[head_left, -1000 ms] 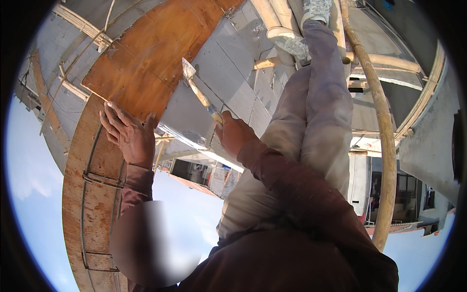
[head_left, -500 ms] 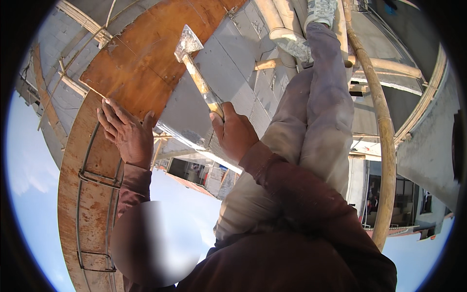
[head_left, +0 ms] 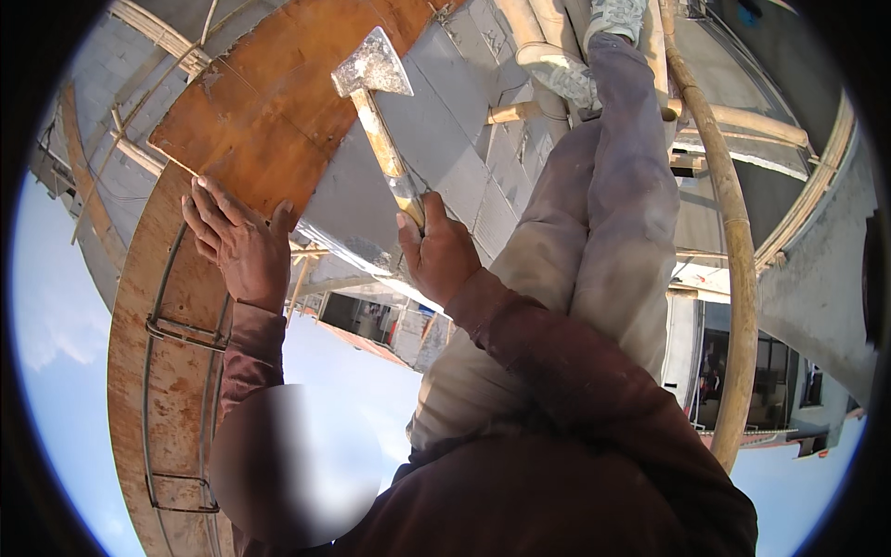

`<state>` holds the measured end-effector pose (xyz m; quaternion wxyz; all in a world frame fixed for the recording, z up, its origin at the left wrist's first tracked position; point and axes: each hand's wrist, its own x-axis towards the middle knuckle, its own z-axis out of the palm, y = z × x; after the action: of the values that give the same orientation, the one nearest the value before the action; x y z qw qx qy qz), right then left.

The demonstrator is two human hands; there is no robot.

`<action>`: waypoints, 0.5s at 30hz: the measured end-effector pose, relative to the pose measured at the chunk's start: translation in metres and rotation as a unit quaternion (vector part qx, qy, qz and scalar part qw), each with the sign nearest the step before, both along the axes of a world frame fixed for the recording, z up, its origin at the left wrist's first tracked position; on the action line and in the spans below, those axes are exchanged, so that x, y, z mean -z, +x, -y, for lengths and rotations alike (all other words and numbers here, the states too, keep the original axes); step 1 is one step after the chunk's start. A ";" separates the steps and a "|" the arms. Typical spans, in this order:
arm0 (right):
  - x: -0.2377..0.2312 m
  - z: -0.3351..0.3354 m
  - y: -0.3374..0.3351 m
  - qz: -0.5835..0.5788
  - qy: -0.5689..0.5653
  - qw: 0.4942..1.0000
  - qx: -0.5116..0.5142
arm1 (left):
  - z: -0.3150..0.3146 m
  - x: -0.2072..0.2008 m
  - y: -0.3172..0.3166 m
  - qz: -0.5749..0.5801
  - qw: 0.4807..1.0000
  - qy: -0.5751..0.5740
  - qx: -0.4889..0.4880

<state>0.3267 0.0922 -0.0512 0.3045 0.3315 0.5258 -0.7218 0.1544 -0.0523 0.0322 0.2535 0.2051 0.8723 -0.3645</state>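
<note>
My right hand (head_left: 444,260) is wrapped round the lower handle of a hatchet (head_left: 385,153). The hatchet has a wide, whitish, worn metal head and a light handle with a dark band; its head is raised over the edge of an orange-brown curved board (head_left: 269,102). At that board's near end lies my left hand (head_left: 243,243), palm down, fingers stretched out and thumb apart, touching the board. Below it runs a second curved, brown-stained board (head_left: 139,371) with bent metal rods (head_left: 153,320) along it. What lies under my left palm is hidden.
A grey block surface (head_left: 445,139) borders the orange-brown board. My legs stretch ahead, feet among bamboo poles (head_left: 529,28). A long upright bamboo pole (head_left: 729,232) stands on the right. More poles and split bamboo (head_left: 162,37) show at upper left. Sky and buildings appear beyond the edges.
The hatchet's head has risen slightly and turned, showing more of its broad side. My right hand has shifted a little left. My left hand stays almost in place on the board.
</note>
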 end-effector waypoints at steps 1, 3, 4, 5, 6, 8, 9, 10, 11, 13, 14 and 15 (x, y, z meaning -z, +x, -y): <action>0.005 0.005 0.003 0.010 -0.017 0.998 -0.065 | 0.000 0.004 -0.002 0.002 1.000 0.002 0.004; 0.013 0.013 0.008 0.028 -0.050 0.979 -0.195 | 0.000 0.007 -0.003 0.010 1.000 0.000 0.003; 0.012 0.008 0.004 0.030 -0.049 0.982 -0.180 | 0.001 0.004 -0.001 0.008 1.000 -0.002 0.001; 0.010 0.000 -0.001 0.032 -0.048 0.985 -0.165 | 0.002 0.003 0.000 0.007 1.000 -0.004 -0.003; 0.009 -0.004 -0.004 0.035 -0.048 0.987 -0.151 | 0.000 0.003 -0.001 0.005 1.000 -0.007 -0.005; 0.006 -0.003 -0.003 0.044 -0.050 0.990 -0.123 | -0.004 0.002 -0.001 0.006 1.000 -0.018 -0.013; 0.005 -0.002 -0.002 0.050 -0.052 0.991 -0.109 | -0.001 0.002 0.000 0.004 1.000 -0.012 -0.007; 0.008 -0.001 -0.001 0.046 -0.065 0.986 -0.145 | 0.001 0.004 -0.001 0.001 1.000 -0.004 -0.001; 0.013 0.000 0.000 0.042 -0.077 0.980 -0.181 | 0.003 0.005 -0.002 -0.002 1.000 0.004 0.006; 0.015 -0.002 -0.001 0.047 -0.085 0.976 -0.197 | -0.001 0.004 0.000 0.002 1.000 -0.009 -0.008; 0.012 -0.004 -0.001 0.055 -0.080 0.979 -0.178 | -0.003 0.004 0.000 0.002 1.000 -0.015 -0.015; 0.011 -0.006 -0.002 0.064 -0.074 0.982 -0.159 | -0.003 0.004 -0.001 0.001 1.000 -0.006 -0.010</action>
<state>0.3249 0.0981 -0.0619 0.4720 0.2652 0.4967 -0.6784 0.1535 -0.0495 0.0278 0.2595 0.1950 0.8718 -0.3668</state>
